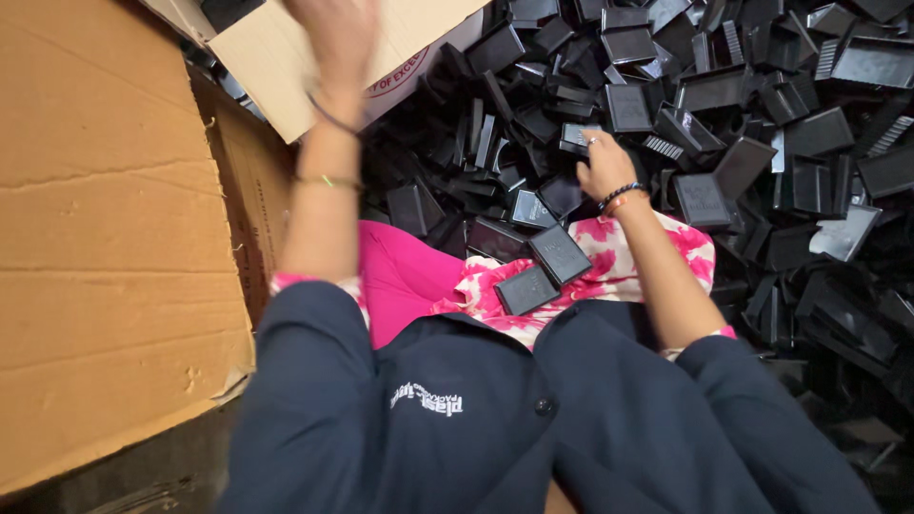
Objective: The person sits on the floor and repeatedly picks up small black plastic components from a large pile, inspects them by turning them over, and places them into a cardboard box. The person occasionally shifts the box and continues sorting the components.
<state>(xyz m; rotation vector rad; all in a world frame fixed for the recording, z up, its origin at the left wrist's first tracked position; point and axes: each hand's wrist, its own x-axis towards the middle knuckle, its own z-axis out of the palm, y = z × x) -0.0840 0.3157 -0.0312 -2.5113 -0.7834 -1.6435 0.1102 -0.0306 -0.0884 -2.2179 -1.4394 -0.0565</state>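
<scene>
Black flat plastic lids (666, 105) heaped everywhere; right hand (606, 167) fingers pinch one at the heap's near edge, left hand (333, 38) blurred, can't tell. Two lids on lap (543, 271) might slide off.

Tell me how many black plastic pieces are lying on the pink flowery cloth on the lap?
2. One black piece lies lower on the pink flowery cloth; the other black piece sits just above and right of it, touching it. More may be hidden under the big pile.
</scene>
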